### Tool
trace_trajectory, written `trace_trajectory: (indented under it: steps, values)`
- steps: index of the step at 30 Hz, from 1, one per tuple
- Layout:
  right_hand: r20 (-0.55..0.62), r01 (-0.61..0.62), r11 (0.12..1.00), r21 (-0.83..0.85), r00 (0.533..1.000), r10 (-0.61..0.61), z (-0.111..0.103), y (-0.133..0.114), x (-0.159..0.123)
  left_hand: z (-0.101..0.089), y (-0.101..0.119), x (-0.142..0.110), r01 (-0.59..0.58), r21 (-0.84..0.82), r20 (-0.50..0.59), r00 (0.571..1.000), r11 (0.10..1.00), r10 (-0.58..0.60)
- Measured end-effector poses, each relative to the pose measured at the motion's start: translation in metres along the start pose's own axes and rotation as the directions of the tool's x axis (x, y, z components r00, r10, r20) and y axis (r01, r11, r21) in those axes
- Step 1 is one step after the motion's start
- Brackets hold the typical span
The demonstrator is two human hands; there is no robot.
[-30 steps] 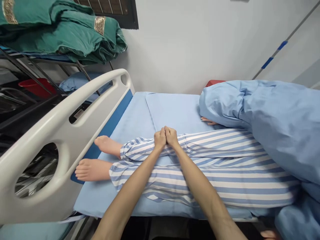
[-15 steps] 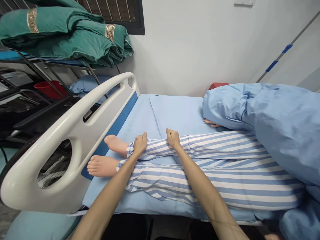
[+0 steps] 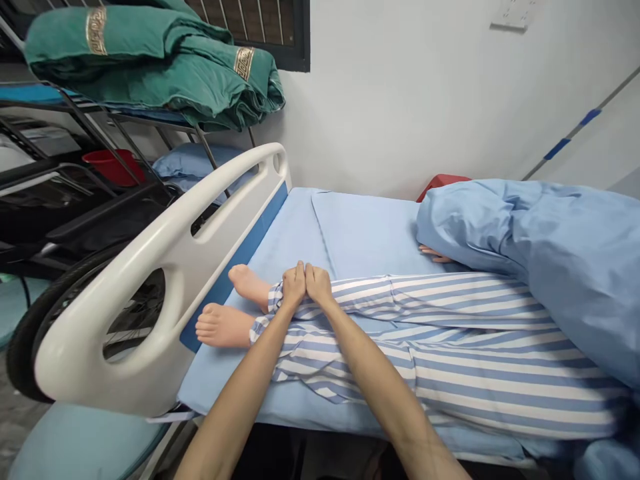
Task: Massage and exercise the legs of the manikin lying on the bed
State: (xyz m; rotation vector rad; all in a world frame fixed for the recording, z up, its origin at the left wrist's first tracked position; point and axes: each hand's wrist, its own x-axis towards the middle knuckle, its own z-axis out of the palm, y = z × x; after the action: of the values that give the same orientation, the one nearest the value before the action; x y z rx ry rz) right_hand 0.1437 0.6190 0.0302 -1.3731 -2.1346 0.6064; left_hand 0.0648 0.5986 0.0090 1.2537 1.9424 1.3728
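Observation:
Blue-and-white striped trousers cover two legs stretched out along the bed, with the smooth, doll-like near foot and far foot bare beyond the cuffs. My left hand is closed on the far trouser leg, just above its cuff. Right beside it, my right hand grips the same trouser leg, the two thumbs side by side. My fingertips are hidden behind the leg. The near trouser leg lies under my forearms, its cloth bunched around the shin.
A white footboard with cut-out handles rises left of the feet. A bunched blue quilt covers the upper body; a hand shows at its edge. Green folded bedding lies on a rack, above a wheelchair wheel.
My right hand has slid left along the far trouser leg until it is next to my left hand. My left hand stays near the cuff. The view has shifted slightly left.

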Motion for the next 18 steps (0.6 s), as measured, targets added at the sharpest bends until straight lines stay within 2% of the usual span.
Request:
trace_trajectory:
  steps: [2,4,8,11,15,18]
  values:
    - [0.006,-0.040,0.999,0.011,0.999,0.040,0.011,0.007,-0.001,0.001,0.001,0.000,0.020,-0.022,-0.014,1.000,1.000,-0.020]
    - [-0.007,-0.029,0.999,0.026,1.000,0.029,0.016,0.014,-0.002,0.000,0.004,0.003,0.029,-0.037,-0.021,0.999,0.999,-0.030]
    - [-0.045,-0.025,0.999,0.046,0.999,0.028,0.015,0.016,-0.002,-0.012,0.014,0.015,-0.032,-0.022,0.012,0.999,0.999,0.033]
    - [-0.065,-0.059,0.998,0.030,0.996,0.060,0.013,0.015,-0.001,-0.018,0.013,0.015,-0.083,0.034,0.026,0.996,0.996,0.082]
    - [-0.090,-0.158,0.987,-0.043,0.984,0.153,0.007,0.019,-0.001,-0.007,0.004,0.001,-0.112,0.177,0.055,0.993,0.978,0.104]
    - [-0.101,-0.193,0.978,-0.085,0.978,0.184,0.001,0.021,-0.002,0.004,0.003,-0.005,-0.096,0.222,0.029,0.995,0.970,0.092]
